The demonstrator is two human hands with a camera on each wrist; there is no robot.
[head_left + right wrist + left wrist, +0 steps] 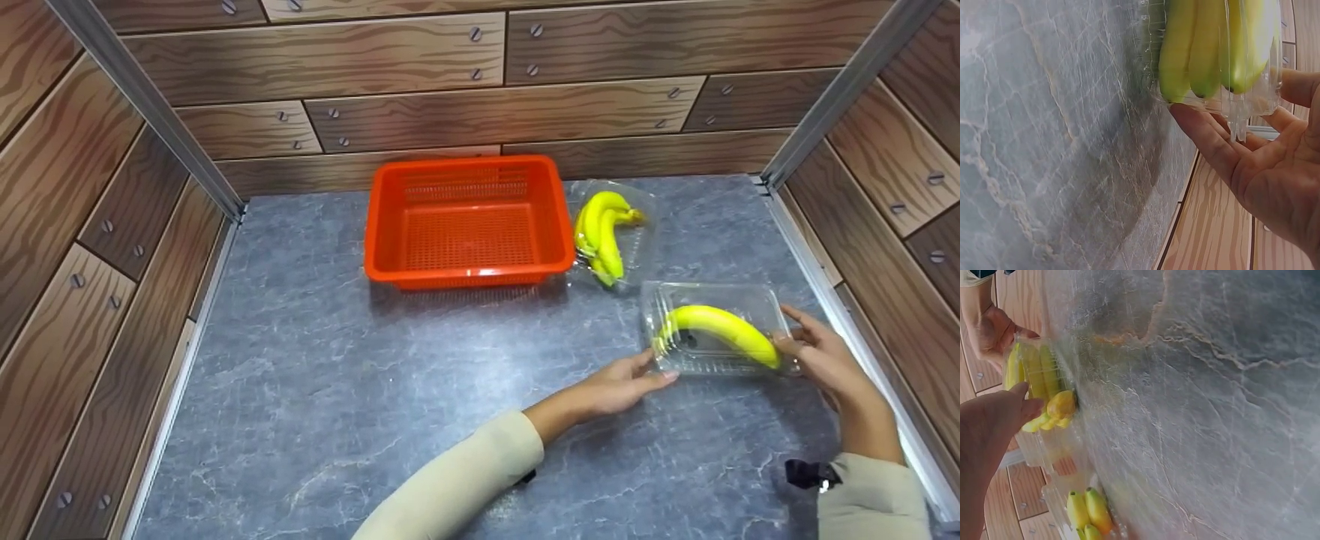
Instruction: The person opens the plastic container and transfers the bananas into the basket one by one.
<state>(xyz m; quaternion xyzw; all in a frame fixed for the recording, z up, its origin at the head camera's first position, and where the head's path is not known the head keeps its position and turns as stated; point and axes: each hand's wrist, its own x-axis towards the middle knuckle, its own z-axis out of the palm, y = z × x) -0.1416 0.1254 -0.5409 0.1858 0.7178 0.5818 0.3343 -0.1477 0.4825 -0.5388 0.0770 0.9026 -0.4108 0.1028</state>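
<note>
- Head view: a clear, thin-walled plastic clamshell box [716, 330] holding a bunch of yellow bananas [721, 330] lies on the grey marble-patterned tabletop [375, 375], near its right edge and in front of a second clear plastic pack of yellow bananas [611, 232]; a bright orange perforated plastic basket [466, 221] stands further back, just left of that second pack
- Left hand [619, 384]: fingers straight and extended, tips touching the near left corner of the box; not curled round it
- Right hand [817, 352]: palm open and fingers spread, cupping the right end of the box; the right wrist view shows the fingertips [1196, 126] under its edge
- Left wrist view: the banana tips [1055, 410] press against the transparent wall of the box, beside the left hand's thumb [1019, 391]
- Handling, as a judgement: the box is probably light but flimsy, its smooth walls slippery and liable to buckle or pop open under a hard squeeze; the fruit bruises easily
- Hold, as a judgement: the two short ends or the stiffer rim, supported from below, with both hands sharing the load rather than a pinch on the lid
</note>
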